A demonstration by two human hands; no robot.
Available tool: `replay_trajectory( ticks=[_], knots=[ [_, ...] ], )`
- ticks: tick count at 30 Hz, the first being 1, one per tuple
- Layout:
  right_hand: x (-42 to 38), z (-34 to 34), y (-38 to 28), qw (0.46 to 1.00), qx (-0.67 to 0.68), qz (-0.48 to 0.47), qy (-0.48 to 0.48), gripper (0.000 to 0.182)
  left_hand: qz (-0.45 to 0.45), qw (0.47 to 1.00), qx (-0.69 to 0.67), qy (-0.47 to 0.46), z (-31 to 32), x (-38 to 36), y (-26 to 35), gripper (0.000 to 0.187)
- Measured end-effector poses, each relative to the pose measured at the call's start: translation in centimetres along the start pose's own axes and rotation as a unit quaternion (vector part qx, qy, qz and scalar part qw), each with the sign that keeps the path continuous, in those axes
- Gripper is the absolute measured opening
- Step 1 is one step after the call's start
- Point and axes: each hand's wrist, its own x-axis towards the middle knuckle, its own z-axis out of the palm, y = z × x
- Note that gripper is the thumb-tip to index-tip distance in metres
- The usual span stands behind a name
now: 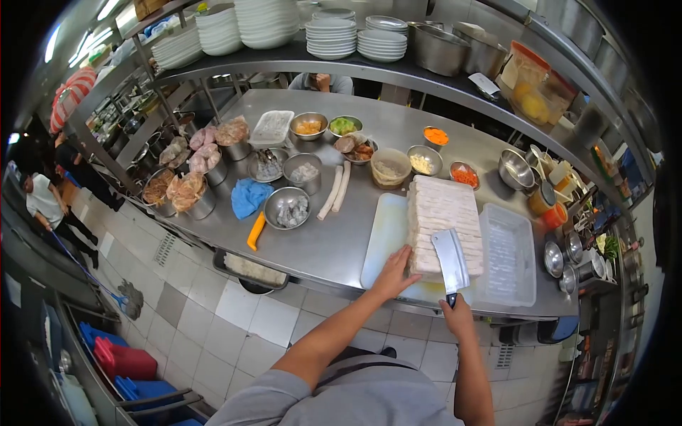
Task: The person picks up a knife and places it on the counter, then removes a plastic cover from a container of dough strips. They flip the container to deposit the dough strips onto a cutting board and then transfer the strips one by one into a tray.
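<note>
A large pale block with ribbed, layered strips (pixel 444 202) stands on a whitish cutting board (pixel 387 231) at the front of the steel table. My left hand (pixel 398 273) has its fingers stretched out against the block's lower left side. My right hand (pixel 458 314) is wrapped round the dark handle of a cleaver (pixel 450 257). The cleaver's broad blade points away from me and overlaps the block's near right part in this view. Right beside the block is a clear plastic tub (pixel 524 248).
On the steel table (pixel 320 248) are two long white sticks (pixel 337 188), a steel bowl of greyish pieces (pixel 287 208), a blue cloth or bag (pixel 250 197) and an orange handle (pixel 256 232). Bowls of chopped food line the back. Plate stacks (pixel 331 39) fill the shelf above. One person mops at left.
</note>
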Motion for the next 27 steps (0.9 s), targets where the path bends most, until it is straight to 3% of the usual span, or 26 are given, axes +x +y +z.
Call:
replay_trajectory(
  ticks=[4, 6, 8, 10, 15, 19, 22, 24, 26, 27],
  knots=[
    [-1.3, 0.6, 1.4, 0.991, 0.130, 0.024, 0.001, 0.033, -0.006, 0.999, -0.047, 0.020, 0.0, 0.9, 0.6, 0.106],
    [-3.7, -1.3, 0.0, 0.953, 0.282, 0.106, -0.006, 0.029, -0.014, 0.997, -0.072, 0.013, -0.3, 2.1, 2.5, 0.105],
    [-4.6, -1.1, 1.3, 0.946, 0.306, 0.107, 0.006, 0.027, -0.023, 0.994, -0.103, -0.001, -0.2, 3.0, 3.3, 0.105],
    [-6.2, -1.7, 2.3, 0.938, 0.323, 0.125, 0.031, 0.026, -0.056, 0.997, -0.051, -0.001, 1.0, 3.2, 3.2, 0.102],
    [-8.4, -2.6, 3.5, 0.932, 0.333, 0.137, 0.046, 0.029, 0.000, 0.999, -0.027, 0.037, 1.0, 2.7, 4.3, 0.088],
    [-9.7, -3.1, 3.5, 0.929, 0.347, 0.123, 0.040, 0.030, -0.006, 0.999, -0.012, 0.050, 0.7, 2.2, 4.7, 0.075],
    [-10.5, -3.6, 2.4, 0.930, 0.356, 0.095, 0.005, 0.025, -0.049, 0.992, -0.096, 0.062, -0.2, 0.6, 3.2, 0.065],
    [-10.8, -3.4, 1.8, 0.906, 0.412, 0.063, -0.071, 0.023, -0.083, 0.982, -0.153, 0.068, -0.6, -1.5, 0.9, 0.059],
    [-10.4, -4.2, -0.8, 0.909, 0.396, 0.054, -0.118, 0.021, -0.166, 0.950, -0.244, 0.098, -0.8, -4.7, -2.8, 0.047],
    [-9.9, -4.7, -3.1, 0.918, 0.359, 0.049, -0.161, 0.024, -0.167, 0.950, -0.241, 0.103, -1.6, -6.2, -3.8, 0.047]
  ],
)
